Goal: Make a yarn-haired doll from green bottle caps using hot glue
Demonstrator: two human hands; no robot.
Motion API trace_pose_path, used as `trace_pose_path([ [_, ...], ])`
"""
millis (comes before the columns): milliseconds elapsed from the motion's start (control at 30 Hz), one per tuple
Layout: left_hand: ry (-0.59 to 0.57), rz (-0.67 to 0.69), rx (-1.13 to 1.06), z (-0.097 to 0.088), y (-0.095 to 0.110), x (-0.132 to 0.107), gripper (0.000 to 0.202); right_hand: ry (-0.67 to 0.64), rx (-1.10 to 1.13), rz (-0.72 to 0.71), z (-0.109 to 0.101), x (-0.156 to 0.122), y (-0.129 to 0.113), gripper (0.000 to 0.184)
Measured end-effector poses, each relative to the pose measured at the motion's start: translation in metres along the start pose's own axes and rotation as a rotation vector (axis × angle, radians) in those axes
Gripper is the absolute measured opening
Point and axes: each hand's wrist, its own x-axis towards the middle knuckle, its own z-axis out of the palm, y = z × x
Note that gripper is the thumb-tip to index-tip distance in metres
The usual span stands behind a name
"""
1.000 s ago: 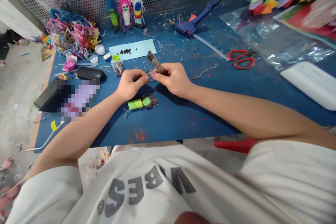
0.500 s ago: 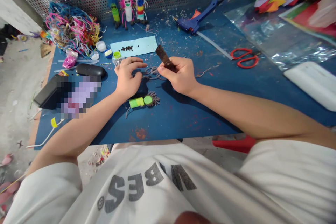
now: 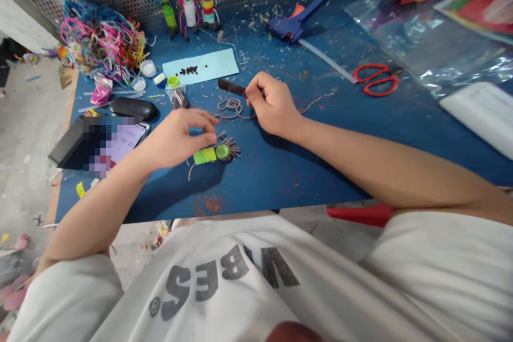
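Observation:
My left hand [image 3: 180,136] hovers just over the green doll, its fingers stretched and apart. The doll [image 3: 205,155] lies on its side, with a lime-green body, a round green face and grey yarn hair; my hand partly covers it. A short grey strand by my fingertips is too blurred to tell whether I touch it. My right hand [image 3: 276,102] is closed around one end of a dark brown flat strip [image 3: 231,87], which points left above the table. Below the strip, a loose tangle of grey yarn [image 3: 230,108] lies on the blue table [image 3: 272,181].
At the back stand three yarn-haired dolls [image 3: 188,8], beside a heap of coloured yarn [image 3: 102,45]. Dark bits lie on a light blue card [image 3: 218,64]. A blue glue gun [image 3: 290,26] and red-handled scissors [image 3: 375,79] lie right; a phone [image 3: 128,141] lies left.
My left hand has drawn back toward me and left, over the doll. The brown strip in my right hand has swung from slanting upward to nearly level, pointing left.

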Motion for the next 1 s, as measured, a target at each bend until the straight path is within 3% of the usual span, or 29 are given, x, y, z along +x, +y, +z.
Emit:
trace_pose_path([
  [133, -0.138, -0.009, 0.264, 0.002, 0.015, -0.043, 0.018, -0.085, -0.326, -0.071, 0.003, 0.006, 0.017, 0.046],
  [267, -0.19, 0.045, 0.524, 0.022, 0.005, -0.066, 0.022, -0.123, -0.451, -0.042, 0.011, 0.001, 0.013, 0.022],
  [367, -0.071, 0.183, 0.591, 0.033, -0.006, -0.072, 0.026, -0.08, -0.435, -0.048, 0.008, 0.004, 0.009, 0.012],
  [467, 0.078, 0.272, 0.535, 0.04, -0.016, -0.072, 0.024, -0.033, -0.422, -0.081, -0.013, 0.028, 0.014, 0.003],
  [667, 0.26, 0.191, 0.145, 0.044, -0.027, -0.067, 0.013, 0.021, -0.673, 0.022, -0.105, 0.126, 0.052, 0.034],
  [733, 0.315, 0.173, 0.076, 0.045, -0.029, -0.065, 0.013, -0.005, -0.697, 0.07, -0.127, 0.151, 0.065, 0.042],
  [833, 0.405, 0.164, -0.001, 0.048, -0.031, -0.061, 0.012, -0.061, -0.688, 0.091, -0.134, 0.169, 0.073, 0.036],
  [1000, 0.506, 0.184, -0.028, 0.056, -0.03, -0.055, 0.017, -0.096, -0.825, -0.072, -0.124, 0.168, 0.072, 0.03],
])
